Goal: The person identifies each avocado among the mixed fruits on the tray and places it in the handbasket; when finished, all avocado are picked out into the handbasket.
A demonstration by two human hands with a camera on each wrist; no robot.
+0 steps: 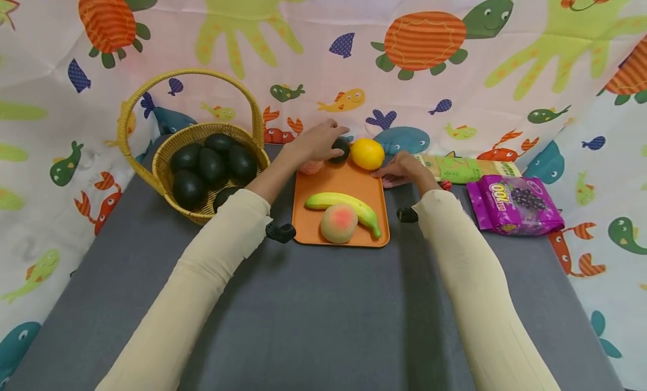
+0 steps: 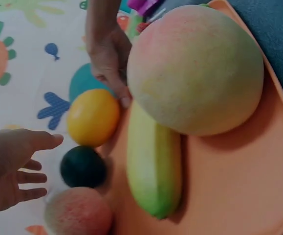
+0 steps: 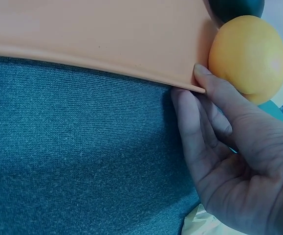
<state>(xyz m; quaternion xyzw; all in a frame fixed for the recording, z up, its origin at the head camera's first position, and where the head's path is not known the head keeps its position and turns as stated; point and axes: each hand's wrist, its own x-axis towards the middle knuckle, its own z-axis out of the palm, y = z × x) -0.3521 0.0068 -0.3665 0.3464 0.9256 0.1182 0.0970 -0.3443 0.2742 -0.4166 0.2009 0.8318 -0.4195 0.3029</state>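
Observation:
An orange tray (image 1: 333, 183) lies on the grey table, bearing a banana (image 1: 331, 198) with a peach (image 1: 339, 223) leaning in front of it. Along its far edge are a second peach (image 2: 78, 213), a dark avocado (image 2: 83, 166) and a round yellow-orange fruit (image 1: 367, 154). My left hand (image 1: 323, 141) hovers beside the avocado, fingers spread and holding nothing; the left wrist view shows a gap between them. At the tray's right rim, my right hand (image 3: 239, 142) pinches the edge between thumb and fingers, close to the yellow-orange fruit.
To the left stands a yellow wicker basket (image 1: 162, 163) with a tall handle, holding several dark avocados (image 1: 211, 165). A purple package (image 1: 515, 205) and a flat green-and-tan packet (image 1: 470, 169) lie at the right. A patterned cloth (image 1: 323, 54) hangs behind the table.

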